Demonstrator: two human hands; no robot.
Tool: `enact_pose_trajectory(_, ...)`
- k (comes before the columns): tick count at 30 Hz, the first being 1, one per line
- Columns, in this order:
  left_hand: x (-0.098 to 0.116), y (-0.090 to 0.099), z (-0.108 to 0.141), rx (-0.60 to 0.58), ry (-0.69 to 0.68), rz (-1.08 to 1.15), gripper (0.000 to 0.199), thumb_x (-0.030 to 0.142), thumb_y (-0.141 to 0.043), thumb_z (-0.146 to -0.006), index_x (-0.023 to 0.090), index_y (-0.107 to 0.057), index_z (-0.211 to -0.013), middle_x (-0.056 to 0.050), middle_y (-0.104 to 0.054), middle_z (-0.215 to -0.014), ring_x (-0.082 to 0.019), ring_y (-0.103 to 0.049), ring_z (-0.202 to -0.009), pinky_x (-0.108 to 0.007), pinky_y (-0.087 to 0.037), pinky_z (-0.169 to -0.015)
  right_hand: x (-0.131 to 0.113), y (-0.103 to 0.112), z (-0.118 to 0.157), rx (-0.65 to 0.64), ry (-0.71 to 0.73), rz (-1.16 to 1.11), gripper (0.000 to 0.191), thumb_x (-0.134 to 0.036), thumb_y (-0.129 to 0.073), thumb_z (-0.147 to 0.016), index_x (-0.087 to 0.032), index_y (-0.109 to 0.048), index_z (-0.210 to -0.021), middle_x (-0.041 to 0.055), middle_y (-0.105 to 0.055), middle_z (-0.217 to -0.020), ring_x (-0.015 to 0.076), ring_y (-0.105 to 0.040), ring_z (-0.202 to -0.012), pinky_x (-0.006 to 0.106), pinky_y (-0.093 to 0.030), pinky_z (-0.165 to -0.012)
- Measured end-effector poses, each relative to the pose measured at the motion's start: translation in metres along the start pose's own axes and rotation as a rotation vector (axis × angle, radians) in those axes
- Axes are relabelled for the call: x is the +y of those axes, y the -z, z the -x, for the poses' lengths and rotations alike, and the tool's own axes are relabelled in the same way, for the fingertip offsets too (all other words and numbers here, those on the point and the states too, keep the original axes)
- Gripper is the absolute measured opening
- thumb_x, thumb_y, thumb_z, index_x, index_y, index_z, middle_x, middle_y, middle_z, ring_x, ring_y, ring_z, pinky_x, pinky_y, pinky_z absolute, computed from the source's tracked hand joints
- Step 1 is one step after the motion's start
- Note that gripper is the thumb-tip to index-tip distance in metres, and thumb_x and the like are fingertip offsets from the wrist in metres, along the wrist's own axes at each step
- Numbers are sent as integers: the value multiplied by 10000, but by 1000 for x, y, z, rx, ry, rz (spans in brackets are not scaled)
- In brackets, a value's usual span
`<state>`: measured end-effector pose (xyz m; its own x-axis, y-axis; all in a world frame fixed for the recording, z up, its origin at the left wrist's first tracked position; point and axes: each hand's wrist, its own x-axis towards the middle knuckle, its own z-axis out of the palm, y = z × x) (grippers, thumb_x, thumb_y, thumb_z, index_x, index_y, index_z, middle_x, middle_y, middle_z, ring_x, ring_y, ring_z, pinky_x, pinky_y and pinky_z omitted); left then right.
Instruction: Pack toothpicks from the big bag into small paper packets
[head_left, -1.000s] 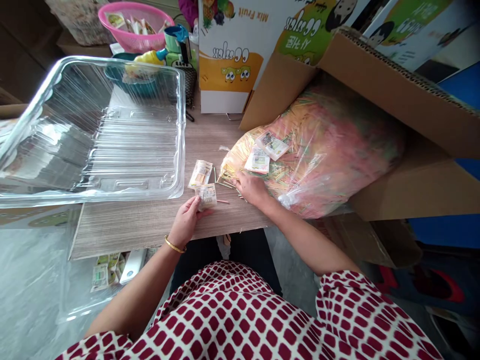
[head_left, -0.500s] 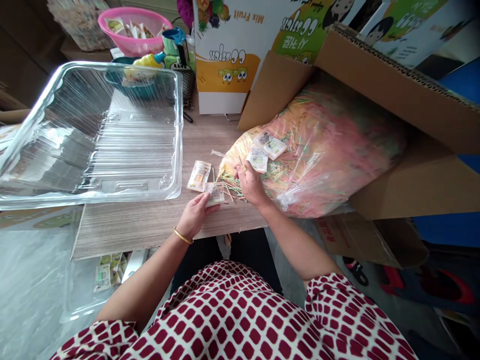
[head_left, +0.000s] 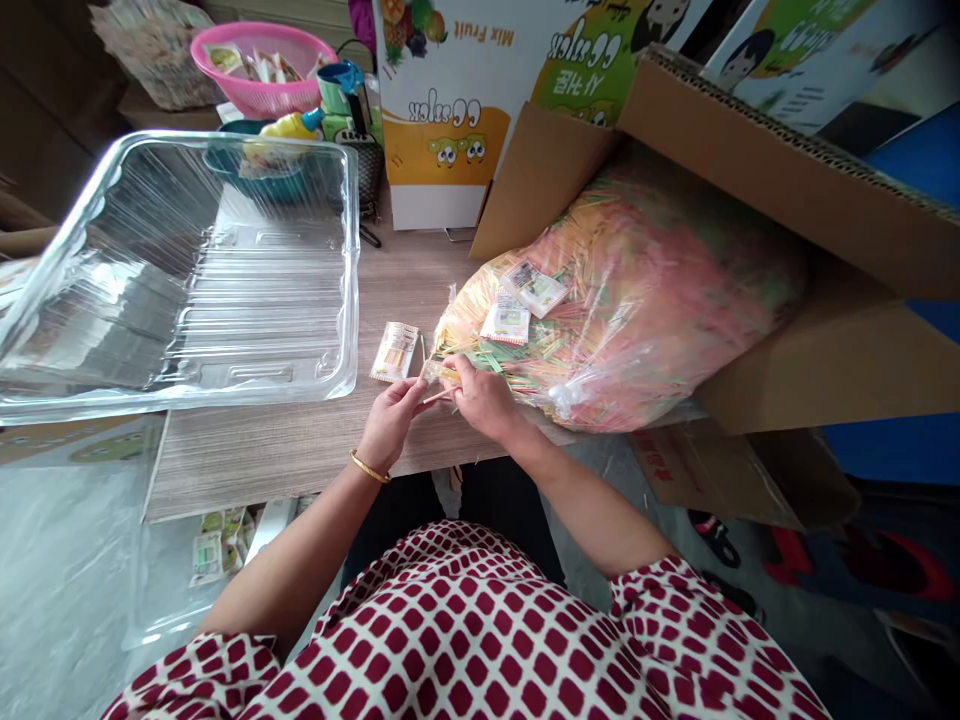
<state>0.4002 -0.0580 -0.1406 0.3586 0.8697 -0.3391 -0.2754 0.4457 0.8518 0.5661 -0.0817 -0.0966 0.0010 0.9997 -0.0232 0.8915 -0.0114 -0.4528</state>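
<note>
A small clear packet (head_left: pixel 439 372) is between my two hands at the table's front. My left hand (head_left: pixel 393 412) has its fingers closed on the packet's left edge. My right hand (head_left: pixel 482 398) is pinched at its right side, with thin coloured sticks by the fingertips; which of them it grips is hard to tell. One printed packet (head_left: pixel 395 351) lies flat to the left, beyond my left hand. Two more packets (head_left: pixel 506 318) rest on a big clear bag (head_left: pixel 660 290) full of pink, yellow and green sticks, which spills out of an open carton (head_left: pixel 787 130).
A large clear plastic tray (head_left: pixel 351 270) stands on the left of the wooden table (head_left: pixel 277 450). Behind it are a pink basket (head_left: pixel 262 95), a teal bowl (head_left: pixel 285 185) and a printed carton (head_left: pixel 442 100). Another tray (head_left: pixel 150 600) with packets is below the table.
My right hand has come down and left from the bag's mouth to my left hand. The packet in my left hand is now raised and tilted between both hands.
</note>
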Motion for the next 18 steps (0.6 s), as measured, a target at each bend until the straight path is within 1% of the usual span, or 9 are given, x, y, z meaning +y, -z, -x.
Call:
enact_pose_trajectory(2, 3, -1, 3, -78, -10, -45, 458, 533, -754, -828, 161, -749, -1095, -100, -712, -1209, -251, -648, -1145, -398, -519, -1025, 2, 4, -3, -39, -3, 28, 251, -281, -552, -997, -196, -642, -1216, 71, -769, -925, 249, -714, -866, 287, -463, -728)
enact_pose_trajectory(4, 5, -2, 6, -176, 5, -87, 495, 556, -712, -861, 172, -737, -1171, -97, -690, -1272, -259, -630, -1183, -407, -520, -1038, 5, 9, -6, -44, 27, 1, 245, -262, -564, -987, -197, -645, -1209, 67, -770, -954, 240, -709, -895, 277, -451, -745)
enact_pose_trajectory(6, 5, -1, 6, -217, 22, -108, 507, 568, -709, -857, 165, -745, -1163, -94, -695, -1257, -258, -632, -1164, -418, -524, -1040, 6, 14, -7, -33, 45, -57, 234, -261, -568, -989, -191, -651, -1196, 66, -769, -974, 226, -702, -898, 267, -438, -750)
enact_pose_trajectory(7, 4, -1, 5, -204, 24, -111, 502, 568, -722, -844, 160, -753, -1134, -92, -706, -1227, -253, -636, -1140, -421, -529, -1034, 6, 16, -7, -37, 48, -97, 221, -269, -564, -996, -190, -656, -1180, 63, -767, -968, 215, -698, -882, 261, -432, -743)
enact_pose_trajectory(10, 2, 0, 1, -112, 3, -101, 477, 558, -775, -793, 154, -770, -1048, -81, -730, -1124, -233, -643, -1073, -413, -532, -1014, 5, 22, -6, -83, 49, -212, 199, -321, -568, -1009, -203, -669, -1133, 38, -757, -907, 184, -678, -814, 243, -411, -701)
enact_pose_trajectory(12, 2, 0, 0, -73, -16, -109, 445, 537, -803, -771, 155, -774, -996, -73, -737, -1065, -221, -644, -1047, -400, -514, -1023, 5, 23, -7, -98, 51, -224, 199, -356, -577, -1007, -215, -679, -1103, 31, -744, -876, 182, -665, -795, 245, -394, -684)
enact_pose_trajectory(15, 5, -3, 2, -71, -24, -119, 406, 517, -803, -781, 160, -780, -975, -71, -742, -1050, -218, -646, -1052, -391, -491, -1041, 8, 23, -8, -73, 28, -164, 186, -365, -567, -1010, -219, -682, -1014, 27, -704, -797, 190, -631, -754, 263, -361, -666)
enact_pose_trajectory(18, 8, -7, 6, -109, -24, -83, 426, 528, -767, -819, 177, -781, -1062, -81, -739, -1131, -232, -641, -1114, -399, -492, -1052, 13, 22, -9, -45, -4, -191, 191, -363, -572, -1000, -218, -646, -900, -2, -602, -675, 174, -554, -666, 273, -335, -644)
